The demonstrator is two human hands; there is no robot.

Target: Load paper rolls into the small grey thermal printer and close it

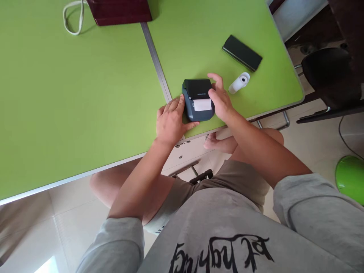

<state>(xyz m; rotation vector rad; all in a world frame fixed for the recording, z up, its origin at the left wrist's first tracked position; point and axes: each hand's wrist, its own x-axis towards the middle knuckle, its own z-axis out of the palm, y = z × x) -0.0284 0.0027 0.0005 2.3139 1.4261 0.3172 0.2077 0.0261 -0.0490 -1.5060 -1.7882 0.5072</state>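
A small dark blue and black portable label printer [198,93] lies on the green table near its front edge. A short strip of white paper [202,105] sticks out from under its black lid. My left hand [171,120] lies against the printer's left side, its thumb along the front edge. On the opposite side, my right hand [220,99] grips the right edge, with the thumb at the lid and the index finger reaching behind. A white paper roll [239,83] lies on its side just right of my right hand.
Behind the roll lies a black phone-like slab [242,53]. A dark red box [119,11] with a white cord [81,17] stands at the back left. A metal seam [156,60] crosses the green table [85,106]. To the right are a black chair [327,72] and a green bin [349,178].
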